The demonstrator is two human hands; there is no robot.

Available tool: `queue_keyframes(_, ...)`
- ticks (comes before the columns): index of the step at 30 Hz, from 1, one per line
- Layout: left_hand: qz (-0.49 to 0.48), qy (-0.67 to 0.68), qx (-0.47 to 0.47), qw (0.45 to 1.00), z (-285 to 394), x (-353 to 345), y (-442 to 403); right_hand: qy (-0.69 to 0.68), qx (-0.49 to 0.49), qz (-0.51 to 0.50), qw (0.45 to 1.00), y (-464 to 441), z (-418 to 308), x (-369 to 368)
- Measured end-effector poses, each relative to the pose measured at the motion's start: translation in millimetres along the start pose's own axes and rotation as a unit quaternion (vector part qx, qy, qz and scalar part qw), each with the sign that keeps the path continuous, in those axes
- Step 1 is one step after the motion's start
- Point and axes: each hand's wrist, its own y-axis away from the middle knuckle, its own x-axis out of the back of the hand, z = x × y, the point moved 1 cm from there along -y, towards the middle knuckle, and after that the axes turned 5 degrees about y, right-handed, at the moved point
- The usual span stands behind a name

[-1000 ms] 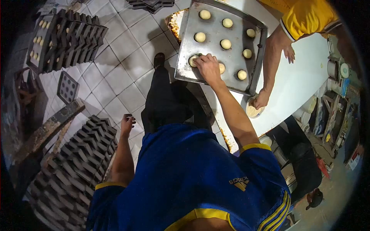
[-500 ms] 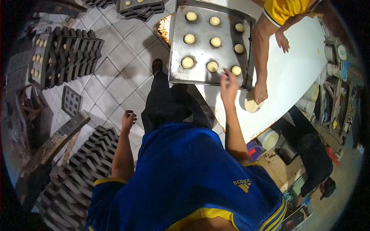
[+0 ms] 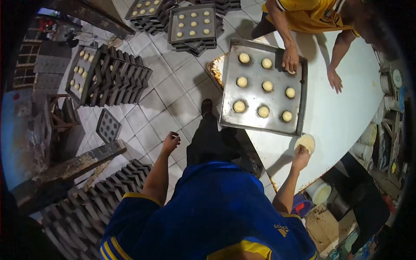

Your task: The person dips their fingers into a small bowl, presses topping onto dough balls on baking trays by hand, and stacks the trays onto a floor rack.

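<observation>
A metal baking tray (image 3: 226,107) with several pale dough balls (image 3: 267,86) lies on the white table. Just past its near right corner is a small round container (image 3: 307,141) of pale, grainy-looking stuff. My right hand (image 3: 302,157) reaches into this container, fingertips pinched together; whatever is between them is hidden. My left hand (image 3: 172,142) hangs low over the tiled floor, holding nothing, its fingers loosely bent and apart. Over the far right dough ball on the tray is a co-worker's hand (image 3: 290,60). The co-worker's other hand (image 3: 334,81) is above the table.
Stacked trays with dough balls (image 3: 193,24) stand on the floor beyond the table, and another stack (image 3: 121,78) is at the left. Nearer, dark stacked trays (image 3: 93,212) rise beside a wooden beam (image 3: 73,164). Buckets (image 3: 320,193) sit by the table's right edge.
My right hand has gone from the tray's near dough balls into the round container. The co-worker's hand has left that container for the tray. The whole view has shifted.
</observation>
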Motion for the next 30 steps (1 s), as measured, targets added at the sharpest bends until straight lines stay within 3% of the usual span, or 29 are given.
queue_keyframes(8, 0.001, 0.012, 0.033, 0.999, -23.2, 19.0, 3.8, 0.053, -0.014, -0.039, 0.998, -13.8, -7.8, 2.9)
queue_keyframes(12, 0.017, 0.012, 0.061, 0.998, -35.1, 23.8, 10.8, -0.019, -0.062, -0.047, 0.997, -19.9, 20.2, -11.9)
queue_keyframes(14, 0.03, 0.028, 0.072, 0.997, -38.4, 25.4, 12.0, -0.28, -0.181, -0.069, 0.94, -32.3, 56.7, -45.9)
queue_keyframes(15, 0.032, 0.031, 0.076, 0.996, -40.8, 27.2, 11.0, -0.378, -0.152, -0.041, 0.912, -37.3, 35.1, -32.2)
queue_keyframes(16, 0.029, 0.028, 0.077, 0.996, -44.3, 28.8, 11.0, -0.374, -0.152, -0.045, 0.914, -45.2, 10.7, -23.2)
queue_keyframes(18, 0.014, 0.022, 0.086, 0.996, -50.9, 29.1, 11.2, -0.324, -0.059, -0.055, 0.943, -63.5, -30.7, -10.5)
queue_keyframes(20, 0.024, 0.043, 0.082, 0.995, -56.1, 28.6, 5.2, -0.338, -0.077, -0.128, 0.929, -67.4, -142.6, 34.3)
queue_keyframes(21, 0.018, 0.04, 0.082, 0.996, -60.6, 28.8, 1.4, -0.432, -0.044, -0.14, 0.89, -73.8, -159.5, 2.9)
queue_keyframes(22, 0.016, 0.062, 0.092, 0.994, -60.1, 29.6, 0.0, -0.386, 0.007, -0.191, 0.902, -80.4, -182.7, -12.1)
queue_keyframes(23, 0.012, 0.06, 0.088, 0.994, -61.1, 31.1, -1.9, -0.355, 0.085, -0.16, 0.917, -81.7, -224.6, -18.1)
queue_keyframes(24, 0.01, 0.058, 0.084, 0.995, -62.6, 34.0, -2.8, -0.378, 0.131, -0.188, 0.897, -83.3, -264.6, -14.9)
queue_keyframes(27, 0.018, 0.076, 0.084, 0.993, -61.9, 44.7, 1.0, -0.345, 0.169, -0.191, 0.903, -86.0, -344.9, -26.2)
queue_keyframes(28, 0.015, 0.076, 0.087, 0.993, -57.5, 48.1, 6.3, -0.293, 0.268, -0.119, 0.91, -92.8, -352.1, -58.7)
queue_keyframes(30, 0.035, 0.059, 0.09, 0.994, -54.8, 56.4, 14.5, -0.231, 0.312, -0.05, 0.92, -92.2, -374.4, -78.3)
